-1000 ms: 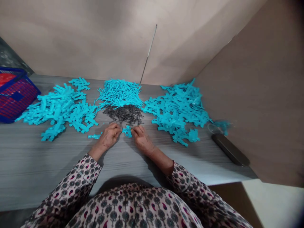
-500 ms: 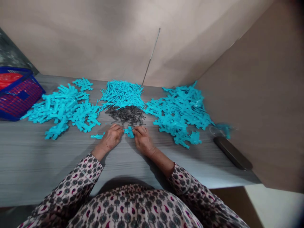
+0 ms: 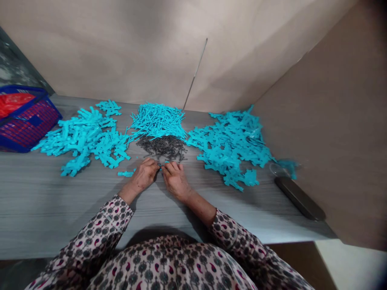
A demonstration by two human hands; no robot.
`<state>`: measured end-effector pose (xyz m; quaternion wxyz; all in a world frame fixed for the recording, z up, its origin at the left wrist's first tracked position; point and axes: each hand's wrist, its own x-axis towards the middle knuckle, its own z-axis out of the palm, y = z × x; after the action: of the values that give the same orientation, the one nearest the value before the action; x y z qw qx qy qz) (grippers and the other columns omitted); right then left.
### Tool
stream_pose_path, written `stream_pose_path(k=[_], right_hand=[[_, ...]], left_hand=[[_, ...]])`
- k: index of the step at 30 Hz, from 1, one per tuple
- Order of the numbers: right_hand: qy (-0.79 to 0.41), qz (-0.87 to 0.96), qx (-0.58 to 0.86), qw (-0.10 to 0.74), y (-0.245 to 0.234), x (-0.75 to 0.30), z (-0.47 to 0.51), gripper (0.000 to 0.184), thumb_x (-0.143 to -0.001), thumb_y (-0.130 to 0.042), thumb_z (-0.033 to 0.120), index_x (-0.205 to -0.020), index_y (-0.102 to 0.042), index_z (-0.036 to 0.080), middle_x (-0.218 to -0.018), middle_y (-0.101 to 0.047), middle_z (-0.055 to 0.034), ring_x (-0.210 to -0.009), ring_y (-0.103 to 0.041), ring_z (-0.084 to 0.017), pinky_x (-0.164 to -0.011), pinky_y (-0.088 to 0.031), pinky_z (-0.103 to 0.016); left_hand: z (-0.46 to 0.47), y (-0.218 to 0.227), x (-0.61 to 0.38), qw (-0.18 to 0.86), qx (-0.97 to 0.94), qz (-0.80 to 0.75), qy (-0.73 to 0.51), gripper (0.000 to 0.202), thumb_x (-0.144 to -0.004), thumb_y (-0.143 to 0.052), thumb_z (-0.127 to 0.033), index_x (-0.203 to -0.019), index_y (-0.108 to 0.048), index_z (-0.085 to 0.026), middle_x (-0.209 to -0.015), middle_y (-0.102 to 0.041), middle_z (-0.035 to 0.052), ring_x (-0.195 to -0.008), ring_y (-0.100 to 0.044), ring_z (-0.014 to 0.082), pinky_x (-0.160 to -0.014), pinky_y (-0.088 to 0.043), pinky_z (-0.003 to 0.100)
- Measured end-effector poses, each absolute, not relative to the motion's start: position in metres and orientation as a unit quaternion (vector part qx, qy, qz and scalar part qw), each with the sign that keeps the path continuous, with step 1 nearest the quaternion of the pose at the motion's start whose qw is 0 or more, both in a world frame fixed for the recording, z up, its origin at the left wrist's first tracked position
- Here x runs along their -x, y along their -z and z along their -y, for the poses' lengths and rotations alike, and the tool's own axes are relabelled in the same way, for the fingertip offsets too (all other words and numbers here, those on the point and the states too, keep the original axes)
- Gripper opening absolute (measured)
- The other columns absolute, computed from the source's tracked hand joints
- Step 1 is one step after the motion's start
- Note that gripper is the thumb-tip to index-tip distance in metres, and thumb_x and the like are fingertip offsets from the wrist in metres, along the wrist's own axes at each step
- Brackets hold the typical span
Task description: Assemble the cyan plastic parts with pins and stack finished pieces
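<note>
Far left, red material (image 3: 15, 104) in one blue basket (image 3: 34, 120). At centre, pinches one mostly hidden piece (image 3: 160, 165) with left hand (image 3: 145, 174) and right hand (image 3: 176, 180), near three turquoise heaps (image 3: 232, 143), one dark heap (image 3: 165, 147).

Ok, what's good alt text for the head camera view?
A person's left hand and right hand work close together at a grey table, before a pile of dark pieces. Turquoise sticks lie behind it; turquoise parts are heaped either side.

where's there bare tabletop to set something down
Bare tabletop shows between the left turquoise pile and left sleeve, and between the right turquoise pile, right sleeve and dark oblong object. Crowded: between the piles, where turquoise sticks meet dark pieces.
</note>
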<state>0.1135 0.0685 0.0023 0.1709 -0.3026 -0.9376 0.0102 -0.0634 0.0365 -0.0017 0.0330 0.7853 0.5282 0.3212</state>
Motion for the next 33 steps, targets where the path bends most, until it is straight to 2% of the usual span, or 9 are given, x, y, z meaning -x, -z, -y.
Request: stream_pose_path(k=[6,13,20,24,30,33], right_hand=[[-0.013,0.943,0.289,0.164,0.001,-0.113,-0.069,0.024,-0.097,-0.047,0.018,-0.107,-0.069,0.014,-0.110,-0.063,-0.0143,-0.100,-0.046,-0.027,-0.078,-0.035,-0.040],[-0.021,0.943,0.295,0.155,-0.004,-0.111,-0.067,0.021,-0.097,-0.049,0.019,-0.098,-0.070,0.016,-0.106,-0.064,-0.0123,-0.101,-0.047,-0.027,-0.081,-0.038,-0.040],[-0.045,0.929,0.323,0.175,-0.006,-0.110,-0.065,0.023,-0.097,-0.051,0.026,-0.108,-0.067,0.014,-0.108,-0.064,-0.0141,-0.102,-0.047,-0.028,-0.085,-0.038,-0.041],[-0.052,0.927,0.327,0.177,-0.006,-0.110,-0.063,0.023,-0.096,-0.051,0.025,-0.108,-0.067,0.014,-0.109,-0.064,-0.0144,-0.102,-0.048,-0.028,-0.085,-0.038,-0.042],[-0.034,0.933,0.311,0.177,-0.005,-0.112,-0.063,0.029,-0.097,-0.049,0.023,-0.120,-0.064,0.013,-0.108,-0.065,-0.0137,-0.102,-0.048,-0.028,-0.083,-0.038,-0.042],[-0.023,0.940,0.296,0.169,-0.004,-0.112,-0.064,0.029,-0.098,-0.048,0.022,-0.119,-0.065,0.013,-0.105,-0.065,-0.0140,-0.101,-0.048,-0.028,-0.079,-0.037,-0.041]], left_hand=[[-0.033,0.001,0.069,0.042,-0.762,-0.544,-0.349,0.017,-0.087,-0.056,-0.010,-0.085,-0.071,-0.017,-0.084,-0.070,0.0069,-0.082,-0.062,0.0206,-0.081,-0.051,0.036],[-0.029,-0.004,0.075,0.012,-0.744,-0.603,-0.286,0.013,-0.086,-0.060,-0.017,-0.086,-0.073,-0.017,-0.075,-0.066,0.0071,-0.077,-0.060,0.0235,-0.076,-0.049,0.037],[-0.030,-0.002,0.075,0.024,-0.748,-0.600,-0.281,0.016,-0.087,-0.058,-0.017,-0.088,-0.073,-0.017,-0.077,-0.067,0.0074,-0.080,-0.060,0.0230,-0.078,-0.049,0.037],[-0.030,-0.003,0.076,0.034,-0.756,-0.590,-0.283,0.016,-0.088,-0.057,-0.018,-0.087,-0.073,-0.017,-0.076,-0.066,0.0070,-0.079,-0.060,0.0225,-0.080,-0.049,0.038],[-0.029,-0.003,0.077,0.048,-0.754,-0.584,-0.296,0.015,-0.087,-0.058,-0.018,-0.089,-0.073,-0.019,-0.079,-0.067,0.0071,-0.082,-0.061,0.0232,-0.080,-0.050,0.039],[-0.028,-0.004,0.077,0.059,-0.753,-0.589,-0.290,0.014,-0.088,-0.059,-0.020,-0.088,-0.073,-0.018,-0.079,-0.067,0.0077,-0.082,-0.061,0.0240,-0.080,-0.049,0.040]])
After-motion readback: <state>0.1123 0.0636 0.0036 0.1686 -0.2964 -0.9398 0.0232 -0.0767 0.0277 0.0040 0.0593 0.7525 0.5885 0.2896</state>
